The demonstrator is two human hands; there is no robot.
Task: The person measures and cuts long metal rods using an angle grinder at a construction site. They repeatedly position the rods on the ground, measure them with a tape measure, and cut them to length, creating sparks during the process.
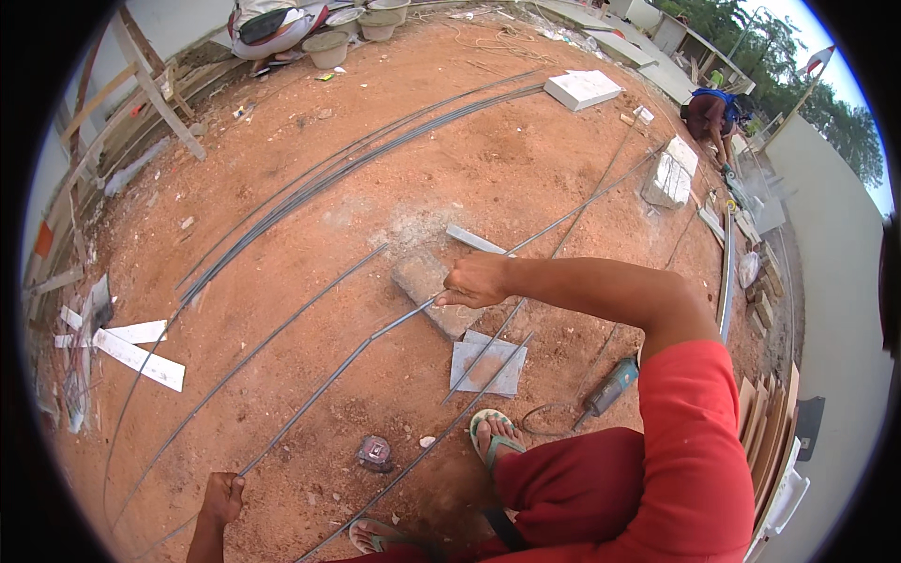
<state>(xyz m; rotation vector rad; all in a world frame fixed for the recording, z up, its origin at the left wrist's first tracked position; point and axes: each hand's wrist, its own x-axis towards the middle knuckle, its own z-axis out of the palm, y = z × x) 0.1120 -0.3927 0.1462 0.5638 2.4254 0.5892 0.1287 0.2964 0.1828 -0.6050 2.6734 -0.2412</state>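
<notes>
Reddish earth (pixel 488 150) spread widely, and across it slanted a grey metal rod (pixel 328 383), slightly bent just short of the right grip (pixel 474 280). That grip was closed around the rod, over a stone slab (pixel 422 280); the left grip (pixel 222 497) was clamped on it well below and to the left. Grey tiles (pixel 509 378) lay just below the right grip, and farther to its lower right rested a blue angle grinder (pixel 615 383). To the right of the left grip sat a tape measure (pixel 375 454). Well beyond the right grip, a bundle of rods (pixel 357 155) curved toward a white block (pixel 582 89). Past that, buckets (pixel 327 50) stood far ahead, a person (pixel 710 113) bent down far to the upper right, and a pale wall (pixel 845 244) bounded the right side.
</notes>
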